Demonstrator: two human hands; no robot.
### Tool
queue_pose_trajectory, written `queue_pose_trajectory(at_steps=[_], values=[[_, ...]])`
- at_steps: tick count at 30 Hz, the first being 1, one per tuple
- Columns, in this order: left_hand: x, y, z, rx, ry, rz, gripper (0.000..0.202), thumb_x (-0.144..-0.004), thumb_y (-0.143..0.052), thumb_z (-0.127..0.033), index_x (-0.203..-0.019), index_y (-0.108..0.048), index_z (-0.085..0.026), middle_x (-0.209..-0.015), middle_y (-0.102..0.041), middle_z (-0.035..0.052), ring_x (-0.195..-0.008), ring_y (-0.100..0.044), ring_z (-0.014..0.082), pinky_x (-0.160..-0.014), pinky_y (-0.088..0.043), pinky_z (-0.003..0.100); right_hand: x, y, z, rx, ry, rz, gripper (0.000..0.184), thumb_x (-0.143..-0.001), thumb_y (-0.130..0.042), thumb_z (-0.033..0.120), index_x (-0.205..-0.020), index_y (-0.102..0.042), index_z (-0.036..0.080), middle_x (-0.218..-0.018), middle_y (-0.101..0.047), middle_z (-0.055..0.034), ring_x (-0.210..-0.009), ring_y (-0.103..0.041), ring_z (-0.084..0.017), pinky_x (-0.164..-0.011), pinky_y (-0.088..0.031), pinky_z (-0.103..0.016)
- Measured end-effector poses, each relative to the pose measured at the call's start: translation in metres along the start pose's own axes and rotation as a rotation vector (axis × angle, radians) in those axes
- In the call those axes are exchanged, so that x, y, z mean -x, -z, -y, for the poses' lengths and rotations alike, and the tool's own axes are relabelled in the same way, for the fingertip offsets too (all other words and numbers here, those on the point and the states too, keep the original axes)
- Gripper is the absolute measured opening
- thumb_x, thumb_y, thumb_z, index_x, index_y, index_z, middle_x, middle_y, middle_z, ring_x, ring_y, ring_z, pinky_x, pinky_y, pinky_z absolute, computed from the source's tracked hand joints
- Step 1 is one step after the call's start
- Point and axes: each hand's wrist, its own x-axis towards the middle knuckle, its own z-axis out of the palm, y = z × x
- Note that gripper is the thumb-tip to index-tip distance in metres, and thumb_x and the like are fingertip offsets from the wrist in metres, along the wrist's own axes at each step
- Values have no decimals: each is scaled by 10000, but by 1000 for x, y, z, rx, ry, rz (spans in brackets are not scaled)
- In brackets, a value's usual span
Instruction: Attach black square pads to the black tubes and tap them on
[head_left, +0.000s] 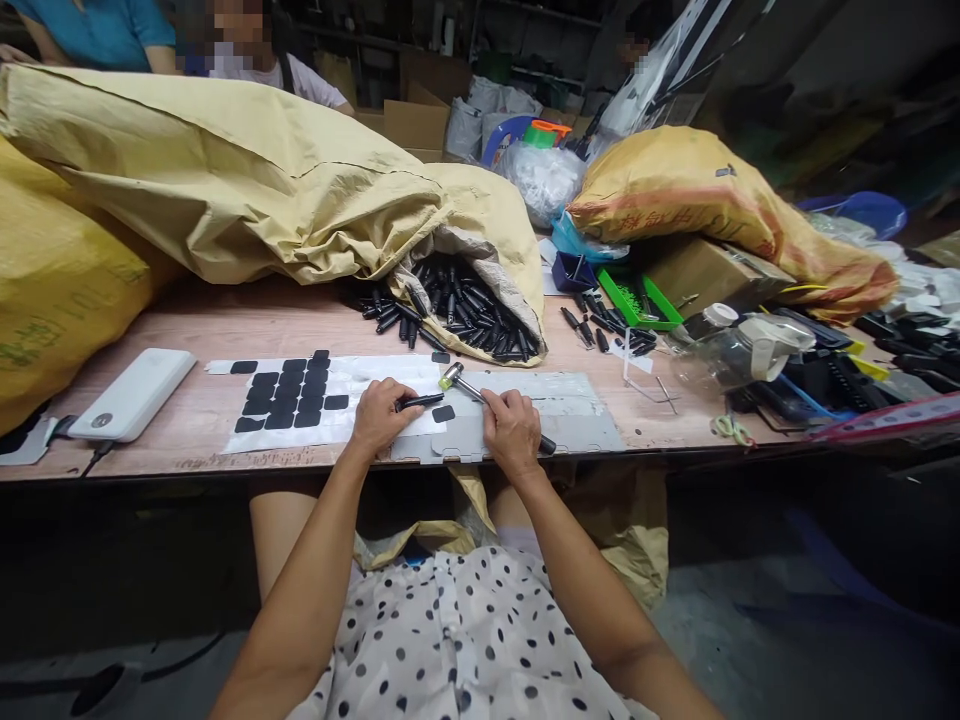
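Closed around a slim black tube-shaped part [424,401], my left hand [379,415] rests over the grey work plate's left side. My right hand [512,430] grips a small hammer [471,391] with a metal shaft and a dark handle end. The hammer's head, with a yellowish face, lies just above the tip of the black part; whether they touch I cannot tell. Beneath both hands is the grey plate [577,400], with a loose black rounded pad [444,413] between them. Left of my left hand, a white sheet [345,375] carries rows of black pads [281,405].
An open tan sack [300,190] spills black tube parts [465,310] ahead. To the right stand a green tray [664,318], a clear jug [727,355], scissors [733,430] and an orange sack [675,180]. A white power bank [135,395] lies left. People sit across the table.
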Motion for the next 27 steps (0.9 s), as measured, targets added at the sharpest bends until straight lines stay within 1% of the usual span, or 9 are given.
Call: queue_pose_trajectory(at_steps=[5, 9, 11, 14, 17, 19, 22, 24, 27], values=[[0, 5, -4, 34, -23, -29, 179, -859, -641, -377, -937, -745, -253, -913, -710, 42, -939, -586, 251, -916, -470, 393, -1, 0, 2, -13, -8, -6, 297, -962, -531, 213, -1169, -738, 266, -966, -589, -82, -894, -457, -233, -761, -342, -331], [22, 12, -20, 134, 1, -88, 214, -876, -607, -387, -981, -734, -250, -967, -726, 48, -962, -595, 253, -895, -495, 378, -1, 0, 3, -18, -12, -3, 290, -955, -533, 218, -1162, -732, 261, -972, -586, -85, -902, -458, -237, -764, -345, -333], [45, 14, -29, 235, -8, -2, 254, -876, -607, -423, -1001, -735, -242, -951, -728, 47, -873, -612, 227, -806, -514, 344, -1, 0, 4, -18, -13, -3, 288, -955, -530, 215, -1157, -732, 258, -972, -587, -85, -900, -458, -237, -763, -343, -334], [82, 6, -34, 360, -5, 278, 304, -861, -629, -473, -996, -755, -232, -903, -739, 45, -772, -629, 198, -723, -513, 308, -1, 0, 5, -16, -18, -7, 285, -951, -532, 214, -1149, -733, 257, -975, -592, -83, -901, -461, -238, -762, -336, -334], [109, -13, -21, 309, 116, 489, 304, -856, -611, -459, -965, -773, -225, -871, -758, 47, -782, -670, 219, -741, -518, 313, -1, 0, 5, -15, -25, -15, 275, -946, -536, 210, -1130, -737, 252, -968, -597, -81, -901, -464, -239, -764, -332, -333], [118, -29, -4, 168, 279, 522, 317, -870, -571, -432, -1005, -778, -233, -936, -784, 66, -877, -712, 264, -795, -528, 337, -1, 0, 4, -20, -24, -20, 272, -945, -534, 207, -1122, -737, 248, -962, -597, -81, -897, -463, -239, -768, -333, -333], [120, -49, 23, -93, 517, 552, 373, -877, -536, -388, -1151, -759, -267, -1128, -788, 100, -1090, -716, 332, -878, -530, 380, -1, 0, 4, -27, -19, -21, 272, -944, -533, 206, -1122, -735, 246, -963, -594, -82, -896, -461, -239, -772, -337, -335], [118, -58, 34, -173, 585, 596, 420, -878, -527, -393, -1229, -733, -290, -1191, -776, 105, -1142, -707, 341, -885, -531, 384, -1, -1, 4, -28, -20, -21, 275, -943, -534, 204, -1125, -736, 245, -963, -594, -82, -897, -463, -240, -776, -340, -337], [115, -69, 40, -163, 596, 620, 435, -880, -505, -433, -1202, -752, -278, -1128, -794, 121, -1093, -731, 344, -843, -538, 376, -1, -2, 3, -26, -22, -24, 281, -944, -531, 199, -1129, -738, 244, -961, -594, -83, -896, -467, -240, -780, -344, -339]])
